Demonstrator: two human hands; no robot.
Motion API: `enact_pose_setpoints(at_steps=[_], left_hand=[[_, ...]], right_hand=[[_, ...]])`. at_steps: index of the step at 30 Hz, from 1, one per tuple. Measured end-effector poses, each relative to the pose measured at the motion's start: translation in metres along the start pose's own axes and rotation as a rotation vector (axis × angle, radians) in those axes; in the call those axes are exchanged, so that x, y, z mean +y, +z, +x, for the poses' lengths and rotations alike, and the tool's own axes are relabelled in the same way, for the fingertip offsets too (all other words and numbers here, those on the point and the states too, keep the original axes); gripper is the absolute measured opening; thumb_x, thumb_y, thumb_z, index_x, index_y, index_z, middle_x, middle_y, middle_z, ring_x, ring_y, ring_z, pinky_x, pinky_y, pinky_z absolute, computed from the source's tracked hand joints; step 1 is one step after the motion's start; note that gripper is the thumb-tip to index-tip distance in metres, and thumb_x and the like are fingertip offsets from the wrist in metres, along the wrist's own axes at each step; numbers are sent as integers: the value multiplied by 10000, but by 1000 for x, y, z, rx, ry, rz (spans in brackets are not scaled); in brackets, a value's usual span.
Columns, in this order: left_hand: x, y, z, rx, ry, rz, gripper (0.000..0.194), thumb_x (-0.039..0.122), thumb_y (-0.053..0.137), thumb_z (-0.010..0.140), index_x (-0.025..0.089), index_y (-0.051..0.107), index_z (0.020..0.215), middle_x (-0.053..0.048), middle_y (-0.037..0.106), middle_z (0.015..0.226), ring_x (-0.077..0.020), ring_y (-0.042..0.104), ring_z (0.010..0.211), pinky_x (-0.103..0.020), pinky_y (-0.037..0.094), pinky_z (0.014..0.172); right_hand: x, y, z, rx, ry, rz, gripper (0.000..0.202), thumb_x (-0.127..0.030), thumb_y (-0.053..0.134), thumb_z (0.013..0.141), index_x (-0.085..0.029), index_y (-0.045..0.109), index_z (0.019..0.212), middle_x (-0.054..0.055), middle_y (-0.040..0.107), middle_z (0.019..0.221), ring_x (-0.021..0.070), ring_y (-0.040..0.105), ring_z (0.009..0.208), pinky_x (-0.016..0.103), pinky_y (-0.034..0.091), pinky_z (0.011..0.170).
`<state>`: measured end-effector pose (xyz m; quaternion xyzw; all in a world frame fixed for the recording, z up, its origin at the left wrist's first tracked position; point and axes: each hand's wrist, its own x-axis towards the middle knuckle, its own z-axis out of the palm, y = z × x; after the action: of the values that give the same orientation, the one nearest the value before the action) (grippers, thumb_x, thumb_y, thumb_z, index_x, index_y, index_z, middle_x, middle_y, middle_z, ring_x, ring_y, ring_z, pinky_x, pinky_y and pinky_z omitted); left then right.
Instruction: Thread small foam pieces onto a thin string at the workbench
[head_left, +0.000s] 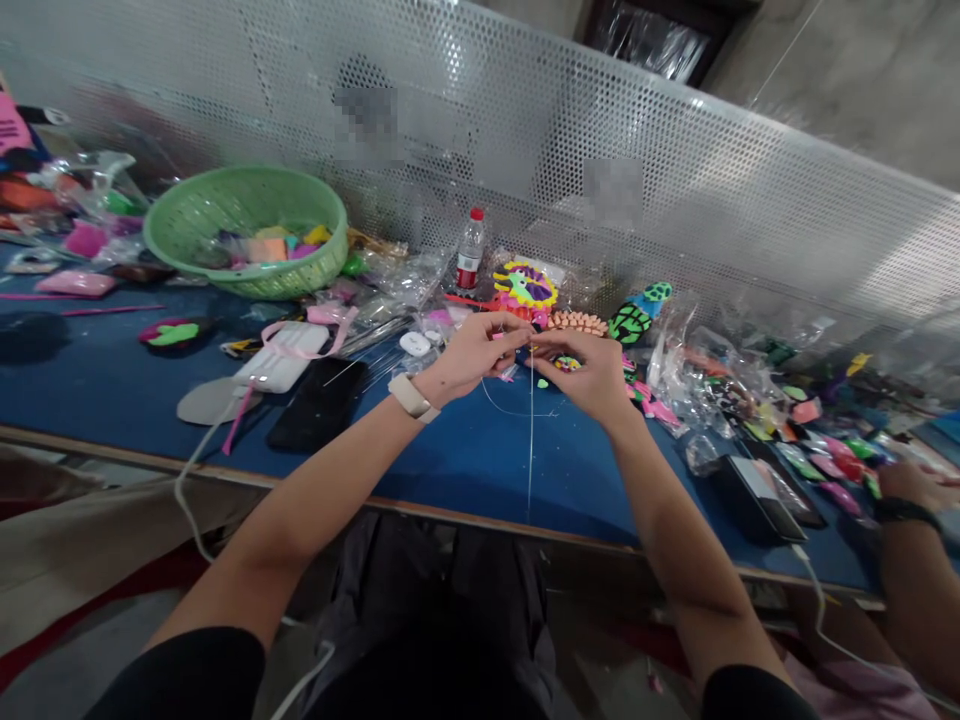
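String (531,430) hangs straight down in front of the blue table (450,450), its top between the fingertips of both hands. The left hand (476,355) pinches it (a pale watch (412,397) circles that wrist); the right hand (589,370) meets it there with bent fingers, though whether they grip is too small to tell. Just behind the hands sits a colourful clay figure (525,287), near a red-capped bottle (470,250). Farther left are a black phone (318,405) and a green basket (247,185).
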<state>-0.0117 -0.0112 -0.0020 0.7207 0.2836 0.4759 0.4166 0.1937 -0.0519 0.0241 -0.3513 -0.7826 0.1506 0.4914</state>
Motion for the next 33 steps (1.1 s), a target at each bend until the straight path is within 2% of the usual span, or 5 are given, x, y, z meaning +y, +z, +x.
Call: enact_pose_setpoints(at_steps=[5,12,21,29,33], left_hand=[[0,1,-1,48,54,-23,250,447,676,1092,211,755,1071,4,626,646,-106,556,513,-265,474,478],[1,3,-1,142,187,85,109,294,680,1073,210,703,1007,19,646,680,-116,594,531,-273,538,562],[-7,-3,2,295,562,416,168,284,684,1085,206,725,943,-37,708,884,-157,664,774,-294,552,698],[-9,2,3,311,339,256,106,265,666,1071,205,707,994,-51,777,945,-165,739,845,-288,597,704],[-11,4,3,228,277,187,136,300,671,1070,213,717,976,-18,744,795,-146,687,695,-283,556,631]], right_hand=[[2,-1,4,56,-67,-95,137,-286,933,849,-390,875,916,-18,866,1042,245,805,988,480,680,972],[9,1,17,82,32,5,148,-405,854,925,-289,860,834,10,818,807,187,747,741,369,629,727],[4,-2,44,-136,220,106,474,-680,863,860,-220,791,771,32,736,679,143,637,583,299,535,547],[12,6,34,-56,192,113,303,-546,802,950,-245,817,925,1,720,664,151,641,554,313,560,545],[12,8,25,38,55,-17,142,-389,759,989,-269,836,987,42,818,967,184,745,748,343,615,636]])
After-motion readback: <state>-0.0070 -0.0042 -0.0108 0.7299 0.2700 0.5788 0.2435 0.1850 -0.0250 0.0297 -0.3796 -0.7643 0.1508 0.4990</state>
